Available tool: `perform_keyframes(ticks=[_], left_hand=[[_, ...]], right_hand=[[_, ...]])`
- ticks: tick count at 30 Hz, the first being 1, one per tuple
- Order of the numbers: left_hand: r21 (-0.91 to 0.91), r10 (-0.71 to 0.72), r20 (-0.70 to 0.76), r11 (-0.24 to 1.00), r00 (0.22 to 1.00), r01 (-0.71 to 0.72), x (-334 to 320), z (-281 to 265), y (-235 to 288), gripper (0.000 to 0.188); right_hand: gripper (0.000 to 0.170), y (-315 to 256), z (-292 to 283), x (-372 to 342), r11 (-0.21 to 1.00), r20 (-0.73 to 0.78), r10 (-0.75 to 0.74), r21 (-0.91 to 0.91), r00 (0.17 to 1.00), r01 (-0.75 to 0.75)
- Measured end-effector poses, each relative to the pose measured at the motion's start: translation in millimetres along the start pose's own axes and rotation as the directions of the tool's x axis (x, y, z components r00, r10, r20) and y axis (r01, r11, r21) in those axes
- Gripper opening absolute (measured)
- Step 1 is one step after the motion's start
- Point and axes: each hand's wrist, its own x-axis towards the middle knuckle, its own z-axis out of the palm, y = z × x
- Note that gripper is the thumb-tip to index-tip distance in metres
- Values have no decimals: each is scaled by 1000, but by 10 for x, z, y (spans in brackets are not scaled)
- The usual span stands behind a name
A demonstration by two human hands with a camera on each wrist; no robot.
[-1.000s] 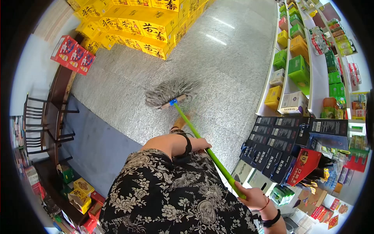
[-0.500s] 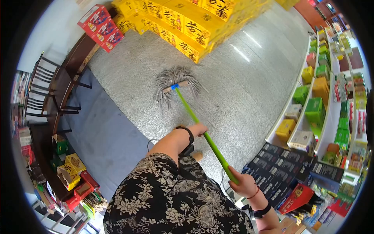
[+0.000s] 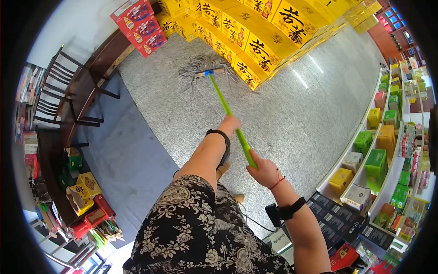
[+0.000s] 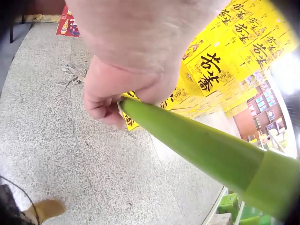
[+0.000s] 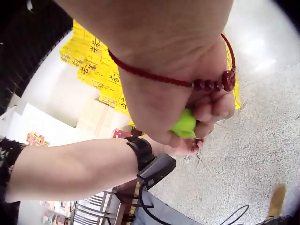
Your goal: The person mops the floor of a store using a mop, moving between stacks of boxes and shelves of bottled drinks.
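A mop with a green handle [image 3: 220, 95] slants away from me across the head view. Its grey string head [image 3: 185, 73] lies spread on the floor, fixed to a wooden bar by a blue clamp [image 3: 209, 72]. My left hand [image 3: 229, 124] grips the handle partway down; in the left wrist view its fingers [image 4: 101, 103] curl round the green shaft. Higher up, my right hand [image 3: 263, 171] holds the top end, thumb laid along it. The right wrist view shows the green handle end [image 5: 185, 123] inside the curled right fingers.
Stacked yellow cartons [image 3: 260, 50] stand just beyond the mop head, with a red carton [image 3: 139, 27] to their left. Dark wooden chairs [image 3: 57, 91] line the left beside a grey mat [image 3: 123, 150]. Shelves of boxes [image 3: 376, 169] and black boxes [image 3: 335, 219] flank the right.
The mop head has moved forward, up to the yellow cartons. Both hands have reached farther out with the handle, and the view has shifted so the shelves sit farther right.
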Motion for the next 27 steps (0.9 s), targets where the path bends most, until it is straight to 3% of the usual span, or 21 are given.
perform_keyframes(ticks=[2,4,5,7,8,9,11,15,20,25,27], left_hand=[[2,0,10,1000,1000,0,-70,-104,17,42],[157,118,32,980,993,-121,-104,-95,-63,36],[152,122,33,980,992,-126,-116,-49,-118,36],[302,168,161,930,973,-211,-135,89,-342,32],[311,256,132,907,958,-286,-142,217,-534,34],[308,259,127,907,958,-286,-297,283,-654,34],[43,164,122,984,979,-171,-660,474,-892,37],[49,101,273,992,957,-119,-1567,655,-1155,39],[-113,66,450,993,891,-17,-2484,941,-1511,35],[2,-40,538,999,842,46,-2686,1309,-1878,37],[1,-82,627,994,774,105,-2872,1257,-1850,36]], right_hand=[[60,-48,54,-21,1000,-6,-4,0,1000,4],[60,-70,123,-112,1000,-13,-7,-6,1000,7],[61,-72,173,-190,1000,10,15,-2,1000,-15],[62,-77,261,-416,999,36,32,-2,999,-32],[63,-72,294,-563,999,66,37,-5,997,-37],[64,-56,329,-725,999,94,45,-9,995,-44],[64,24,455,-1129,999,87,29,-18,996,-28],[65,197,659,-1972,1000,99,16,-26,995,-13],[63,160,643,-2968,994,204,107,-40,973,-101],[61,85,535,-3598,986,259,169,-58,951,-159],[60,104,556,-3730,989,224,148,-63,963,-137]])
